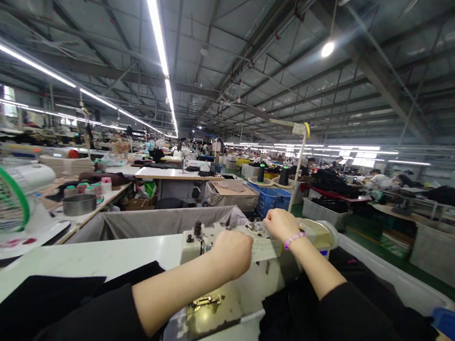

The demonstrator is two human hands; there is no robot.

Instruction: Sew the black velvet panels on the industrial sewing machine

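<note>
Sewing workshop: sewing machine [265, 251], thread cones [284, 176]

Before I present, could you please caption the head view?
Left hand and right hand at a sewing machine, black fabric nearby.

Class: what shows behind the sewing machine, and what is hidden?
Behind the sewing machine: grey cloth and a blue crate. The right hand hides part of the crate; the machine covers whatever lies lower.

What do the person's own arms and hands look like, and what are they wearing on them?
The left hand and right hand are bare, with no gloves. The left sleeve and right sleeve are black and stop partway along the forearms. A pinkish-purple bracelet, which looks beaded, circles the right wrist; none shows on the left.
</note>
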